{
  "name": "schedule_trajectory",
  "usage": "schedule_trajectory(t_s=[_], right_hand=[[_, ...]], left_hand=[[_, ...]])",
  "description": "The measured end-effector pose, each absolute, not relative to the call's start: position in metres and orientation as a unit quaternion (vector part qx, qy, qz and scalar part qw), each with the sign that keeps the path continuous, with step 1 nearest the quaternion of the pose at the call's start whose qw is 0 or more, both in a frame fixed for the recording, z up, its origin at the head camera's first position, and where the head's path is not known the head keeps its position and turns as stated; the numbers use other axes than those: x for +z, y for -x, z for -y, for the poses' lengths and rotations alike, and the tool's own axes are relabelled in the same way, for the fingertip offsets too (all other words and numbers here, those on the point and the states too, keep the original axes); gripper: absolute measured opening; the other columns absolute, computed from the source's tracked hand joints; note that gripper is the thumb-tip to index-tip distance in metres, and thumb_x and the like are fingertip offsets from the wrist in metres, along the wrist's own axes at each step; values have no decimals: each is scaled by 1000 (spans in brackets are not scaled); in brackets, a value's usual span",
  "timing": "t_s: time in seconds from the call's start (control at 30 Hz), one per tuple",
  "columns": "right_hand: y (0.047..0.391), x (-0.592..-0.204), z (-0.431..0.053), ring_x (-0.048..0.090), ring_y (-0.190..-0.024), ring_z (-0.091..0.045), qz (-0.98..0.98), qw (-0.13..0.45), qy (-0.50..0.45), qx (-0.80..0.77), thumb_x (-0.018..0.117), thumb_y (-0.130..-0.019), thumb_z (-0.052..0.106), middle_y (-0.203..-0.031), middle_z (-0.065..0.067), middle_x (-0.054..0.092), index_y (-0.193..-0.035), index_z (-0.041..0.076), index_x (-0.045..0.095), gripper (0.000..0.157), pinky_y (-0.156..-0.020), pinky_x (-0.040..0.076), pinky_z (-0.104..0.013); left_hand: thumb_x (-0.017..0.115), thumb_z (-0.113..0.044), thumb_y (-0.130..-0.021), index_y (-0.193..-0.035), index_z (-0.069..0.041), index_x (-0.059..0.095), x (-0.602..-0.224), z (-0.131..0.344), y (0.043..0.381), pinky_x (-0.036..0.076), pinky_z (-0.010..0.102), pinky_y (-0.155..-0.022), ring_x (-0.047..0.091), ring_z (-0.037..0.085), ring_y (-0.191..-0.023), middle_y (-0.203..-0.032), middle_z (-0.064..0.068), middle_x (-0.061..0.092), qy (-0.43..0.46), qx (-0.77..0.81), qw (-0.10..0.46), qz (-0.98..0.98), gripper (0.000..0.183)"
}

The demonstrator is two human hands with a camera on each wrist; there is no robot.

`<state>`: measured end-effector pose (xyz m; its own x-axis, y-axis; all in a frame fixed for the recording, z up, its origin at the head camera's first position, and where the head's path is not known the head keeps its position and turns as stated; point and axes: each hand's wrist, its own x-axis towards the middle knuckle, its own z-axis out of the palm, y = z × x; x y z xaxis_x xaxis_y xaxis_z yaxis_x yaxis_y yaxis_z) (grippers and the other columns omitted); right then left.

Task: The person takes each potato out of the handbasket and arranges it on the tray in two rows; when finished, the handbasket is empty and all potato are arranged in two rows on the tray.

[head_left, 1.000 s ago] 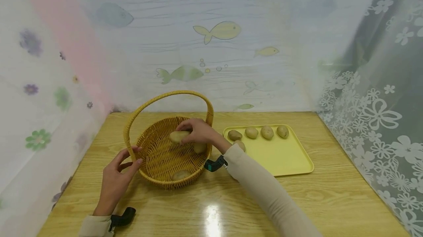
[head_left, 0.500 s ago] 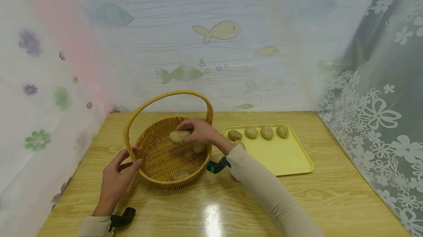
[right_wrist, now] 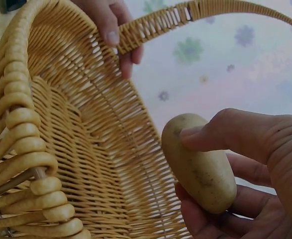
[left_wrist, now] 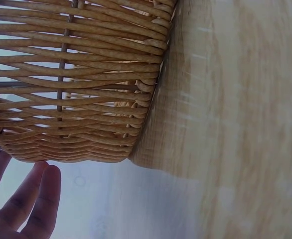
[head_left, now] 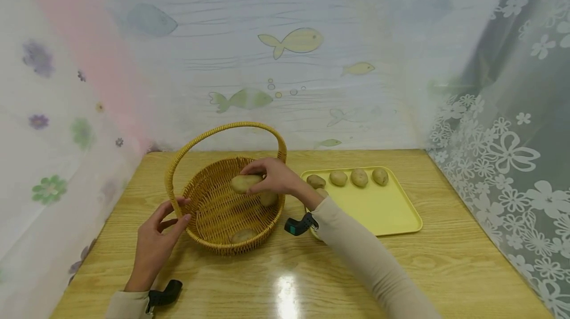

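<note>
A woven wicker basket (head_left: 213,247) with a tall arched handle stands on the table, tilted a little in the head view. At its left side my left hand (head_left: 156,240) grips the rim by the foot of the handle, thumb inside and fingers around it. My right hand (head_left: 279,177) pinches a potato (head_left: 242,184) above the basket's inside. In the right wrist view, the thumb lies on top of this oval potato (right_wrist: 198,167) with fingers beneath. Two more potatoes lie in the basket, one near the front (head_left: 243,236) and one partly hidden under my right hand (head_left: 268,199).
Right of the basket lies a yellow tray (head_left: 378,215). Several potatoes stand in a row along its back edge, including one potato (head_left: 359,177); another, by its left side, is partly hidden by my right wrist. Printed curtains (head_left: 303,71) enclose the wooden table (head_left: 445,269).
My right hand has shifted slightly to the right, still holding the potato over the basket. The left hand has stayed on the basket rim.
</note>
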<state>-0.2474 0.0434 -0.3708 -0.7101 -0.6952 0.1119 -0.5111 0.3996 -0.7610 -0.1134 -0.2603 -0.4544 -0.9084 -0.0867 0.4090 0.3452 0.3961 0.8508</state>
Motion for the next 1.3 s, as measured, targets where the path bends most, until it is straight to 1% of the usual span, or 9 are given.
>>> schedule_trajectory(t_s=[0.23, 0.33, 0.63, 0.87, 1.07, 1.17, 1.3], right_hand=[[243, -367, -50, 64, -116, -11, -822, 102, 375, -416, 86, -88, 13, -127, 0, 71, -130, 9, 73, 45, -95, 52, -27], [241, -366, -53, 64, -117, -11, -818, 97, 380, -420, 86, -88, 12, -127, 0, 71, -129, 8, 73, 43, -96, 52, -28], [233, -363, -63, 66, -114, -12, -822, 92, 367, -426, 86, -87, 13, -127, -1, 72, -130, 8, 73, 45, -89, 55, -29], [229, -361, -71, 67, -109, -11, -825, 71, 365, -425, 88, -86, 15, -124, 0, 73, -129, 9, 73, 46, -86, 57, -30], [224, -360, -79, 66, -109, -10, -823, 75, 356, -436, 87, -86, 14, -125, 0, 72, -129, 8, 73, 45, -85, 57, -31], [223, -360, -84, 66, -110, -10, -822, 76, 351, -441, 87, -87, 15, -125, 1, 72, -129, 10, 73, 45, -85, 57, -32], [223, -361, -89, 66, -109, -12, -824, 74, 346, -444, 88, -87, 15, -125, 1, 71, -129, 10, 73, 45, -86, 58, -38]], left_hand=[[72, -8, -100, -141, -11, 64, -454, 260, 113, 52, 15, -91, 56, 6, -124, -135, 8, 66, 76, -534, 199, 818, 41], [72, -8, -100, -141, -11, 64, -454, 260, 113, 52, 15, -91, 57, 6, -124, -135, 8, 66, 76, -533, 198, 819, 41], [73, -9, -101, -140, -12, 65, -454, 260, 112, 52, 16, -91, 58, 10, -124, -135, 7, 66, 75, -537, 196, 817, 41], [72, -9, -101, -141, -11, 64, -454, 259, 113, 52, 15, -91, 57, 10, -125, -135, 7, 66, 77, -537, 196, 817, 41], [72, -9, -101, -141, -11, 64, -453, 259, 113, 52, 15, -91, 57, 10, -124, -135, 8, 66, 78, -538, 195, 816, 41], [72, -8, -101, -141, -10, 64, -454, 260, 113, 52, 15, -90, 57, 9, -124, -136, 8, 65, 78, -539, 195, 816, 41], [72, -9, -101, -141, -11, 64, -454, 260, 113, 53, 15, -90, 57, 8, -124, -135, 8, 66, 75, -537, 195, 817, 41]])
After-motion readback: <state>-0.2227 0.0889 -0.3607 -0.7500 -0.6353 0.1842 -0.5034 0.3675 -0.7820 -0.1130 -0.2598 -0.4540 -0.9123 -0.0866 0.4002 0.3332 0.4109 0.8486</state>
